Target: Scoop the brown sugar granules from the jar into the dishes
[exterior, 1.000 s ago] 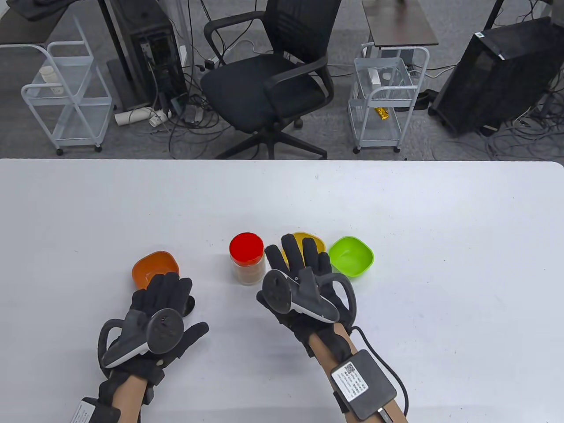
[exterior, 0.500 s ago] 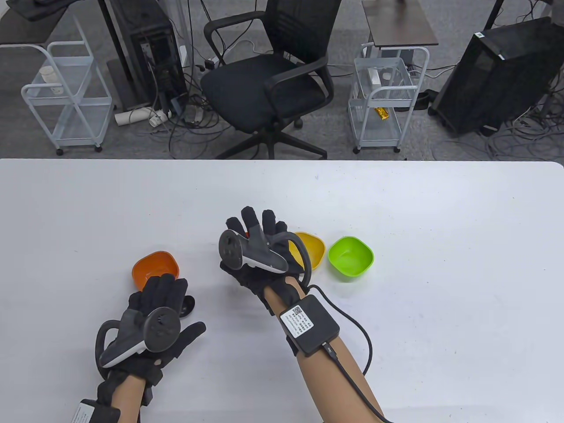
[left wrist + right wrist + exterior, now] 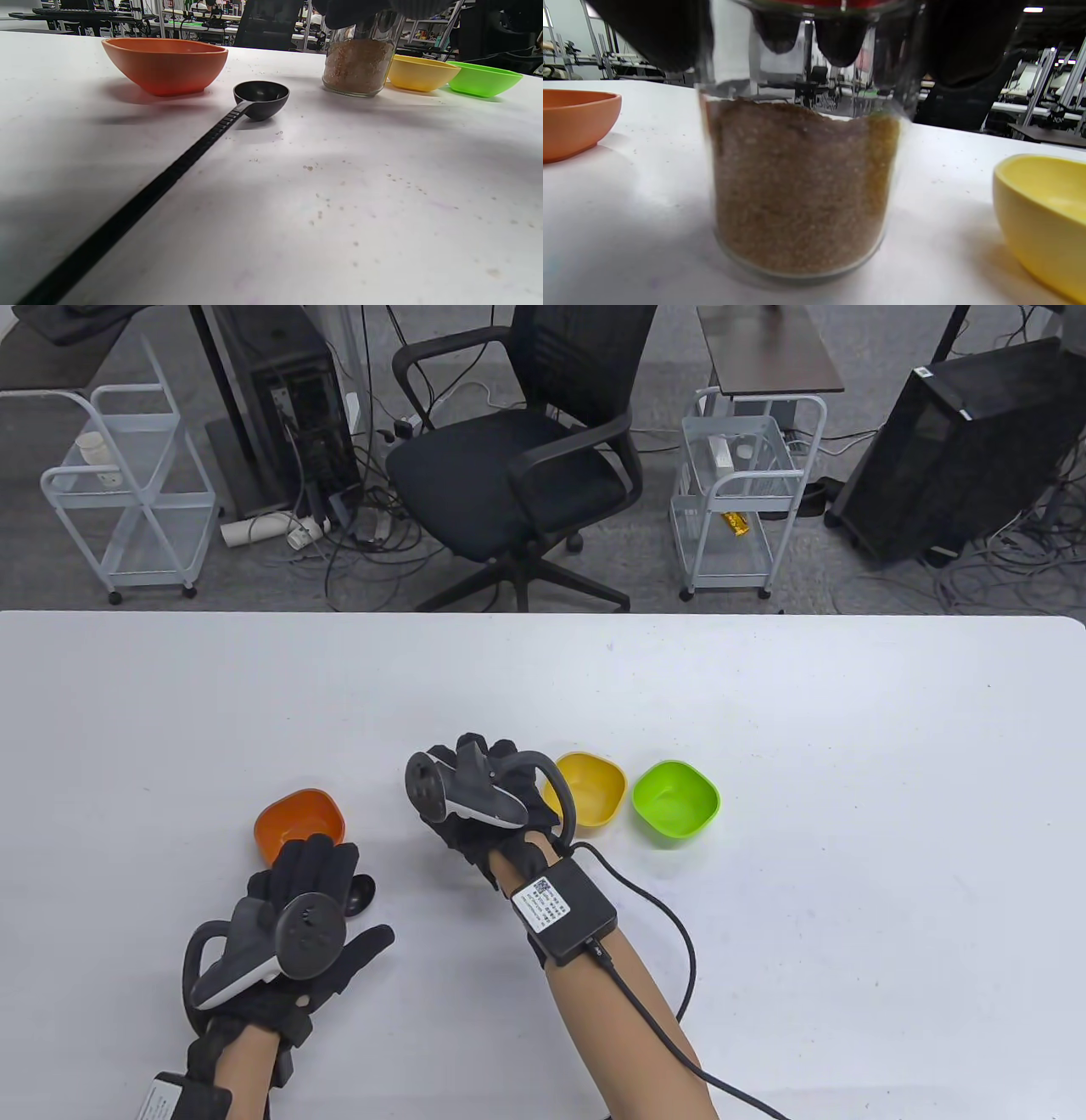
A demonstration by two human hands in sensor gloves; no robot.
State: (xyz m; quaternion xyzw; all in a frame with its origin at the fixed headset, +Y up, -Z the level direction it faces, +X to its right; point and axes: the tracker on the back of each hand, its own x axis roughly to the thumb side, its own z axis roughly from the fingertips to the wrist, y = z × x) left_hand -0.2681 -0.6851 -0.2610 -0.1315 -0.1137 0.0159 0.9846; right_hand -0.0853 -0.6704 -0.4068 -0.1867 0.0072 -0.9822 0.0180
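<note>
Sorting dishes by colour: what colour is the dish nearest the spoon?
Orange dish, clearest in the left wrist view.

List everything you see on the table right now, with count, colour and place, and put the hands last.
jar: one, clear glass, red lid, brown sugar inside, table centre
orange dish: one, left of jar
yellow dish: one, right of jar
green dish: one, rightmost
scoop: one, black, long handle, lying between orange dish and jar
table: one, white
left hand: black glove, over the scoop handle
right hand: black glove, grips jar top
</note>
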